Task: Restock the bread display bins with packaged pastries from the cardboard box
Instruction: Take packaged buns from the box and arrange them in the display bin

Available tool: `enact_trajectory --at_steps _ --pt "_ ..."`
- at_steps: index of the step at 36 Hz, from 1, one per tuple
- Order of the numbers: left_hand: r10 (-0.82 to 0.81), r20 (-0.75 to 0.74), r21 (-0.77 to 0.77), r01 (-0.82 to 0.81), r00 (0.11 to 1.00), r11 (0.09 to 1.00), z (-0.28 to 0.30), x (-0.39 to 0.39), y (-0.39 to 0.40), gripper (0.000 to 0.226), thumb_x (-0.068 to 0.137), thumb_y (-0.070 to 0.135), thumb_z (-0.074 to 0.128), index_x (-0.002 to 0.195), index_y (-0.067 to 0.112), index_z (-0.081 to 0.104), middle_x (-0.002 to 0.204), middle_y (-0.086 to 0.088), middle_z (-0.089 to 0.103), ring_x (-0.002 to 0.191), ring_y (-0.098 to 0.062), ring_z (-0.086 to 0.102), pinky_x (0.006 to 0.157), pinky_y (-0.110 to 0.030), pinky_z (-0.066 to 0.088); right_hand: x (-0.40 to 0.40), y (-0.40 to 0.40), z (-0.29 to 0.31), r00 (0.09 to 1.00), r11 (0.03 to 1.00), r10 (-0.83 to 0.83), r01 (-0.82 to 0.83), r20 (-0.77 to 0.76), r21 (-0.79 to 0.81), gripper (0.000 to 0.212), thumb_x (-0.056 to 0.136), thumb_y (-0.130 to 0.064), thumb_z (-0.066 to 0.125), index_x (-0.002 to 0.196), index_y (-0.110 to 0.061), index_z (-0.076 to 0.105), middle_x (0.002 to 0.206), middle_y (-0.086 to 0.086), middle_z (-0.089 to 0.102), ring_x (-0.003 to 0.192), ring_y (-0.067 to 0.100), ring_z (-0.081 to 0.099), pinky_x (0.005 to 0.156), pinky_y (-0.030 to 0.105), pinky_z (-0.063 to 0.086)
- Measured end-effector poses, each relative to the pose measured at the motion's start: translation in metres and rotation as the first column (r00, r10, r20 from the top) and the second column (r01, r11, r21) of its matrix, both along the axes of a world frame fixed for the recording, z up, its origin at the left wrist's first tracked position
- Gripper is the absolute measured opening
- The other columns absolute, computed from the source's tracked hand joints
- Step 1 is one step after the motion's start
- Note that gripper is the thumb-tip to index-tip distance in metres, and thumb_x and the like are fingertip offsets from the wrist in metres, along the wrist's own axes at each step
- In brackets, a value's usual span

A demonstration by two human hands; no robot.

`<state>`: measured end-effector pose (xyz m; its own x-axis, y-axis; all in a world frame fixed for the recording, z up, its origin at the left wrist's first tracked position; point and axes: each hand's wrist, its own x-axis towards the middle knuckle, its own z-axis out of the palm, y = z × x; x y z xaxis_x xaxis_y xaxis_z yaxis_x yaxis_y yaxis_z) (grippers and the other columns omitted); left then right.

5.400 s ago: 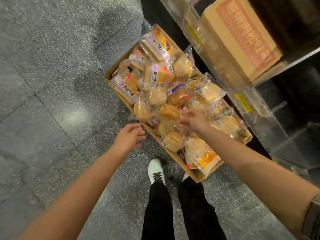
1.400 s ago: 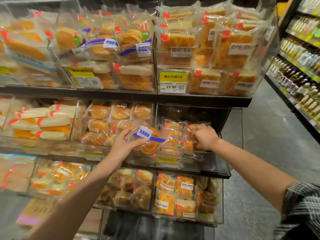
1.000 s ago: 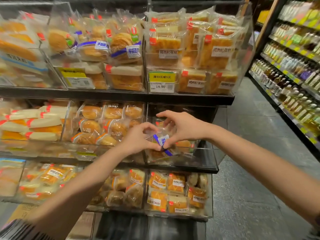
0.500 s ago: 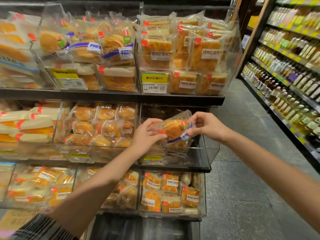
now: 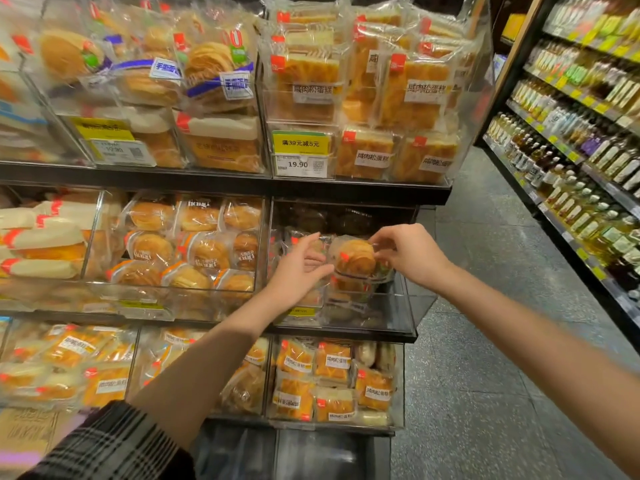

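Nearest the camera, a plaid sleeve covers the left forearm. The left hand reaches into the middle-tier clear bin, fingers loosely spread, fingertips touching the wrapper of a packaged pastry. The right hand pinches the upper right edge of the same wrapper between thumb and forefinger, holding the pastry upright above other packs in the bin. Beyond, the upper bin bears a price tag reading 19.90. A bottle shelf lines the aisle at far right.
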<state>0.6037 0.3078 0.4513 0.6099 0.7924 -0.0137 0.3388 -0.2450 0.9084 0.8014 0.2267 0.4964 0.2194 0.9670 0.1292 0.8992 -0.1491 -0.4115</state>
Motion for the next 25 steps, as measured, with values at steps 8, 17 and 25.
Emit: enact_trajectory --at_steps 8,17,25 --pt "-0.070 -0.373 0.073 0.105 0.925 0.992 -0.013 -0.014 0.024 0.049 0.101 0.028 0.044 0.147 0.021 0.031 0.116 0.000 0.063 0.095 -0.009 0.054 0.073 -0.017 0.037 0.000 0.023 -0.051 1.000 0.923 0.009 -0.002 0.016 -0.384 0.020 0.081 -0.010 0.073 0.100 -0.016 0.074 0.099 0.002 0.070 0.090 0.015 0.065 0.080 0.024 0.050" --pt "-0.063 -0.436 0.098 0.118 0.898 0.988 -0.027 -0.010 0.026 0.049 0.099 0.022 0.049 0.145 0.019 0.036 0.093 0.009 0.061 0.082 -0.004 0.059 0.072 -0.015 0.047 -0.005 0.054 -0.087 0.989 0.873 -0.080 0.011 -0.121 -0.488 0.017 0.079 -0.003 0.072 0.095 -0.010 0.075 0.100 0.001 0.069 0.101 0.016 0.063 0.090 0.028 0.051" --pt "-0.019 -0.471 0.251 0.155 0.882 0.955 -0.028 -0.011 0.018 0.045 0.100 0.036 0.044 0.140 0.016 0.041 0.111 -0.003 0.065 0.099 -0.016 0.061 0.089 -0.031 0.049 -0.006 0.047 -0.079 0.977 0.845 -0.120 0.007 -0.176 -0.535 0.025 0.080 -0.006 0.074 0.104 -0.009 0.072 0.100 -0.002 0.063 0.093 0.010 0.055 0.083 0.021 0.047"
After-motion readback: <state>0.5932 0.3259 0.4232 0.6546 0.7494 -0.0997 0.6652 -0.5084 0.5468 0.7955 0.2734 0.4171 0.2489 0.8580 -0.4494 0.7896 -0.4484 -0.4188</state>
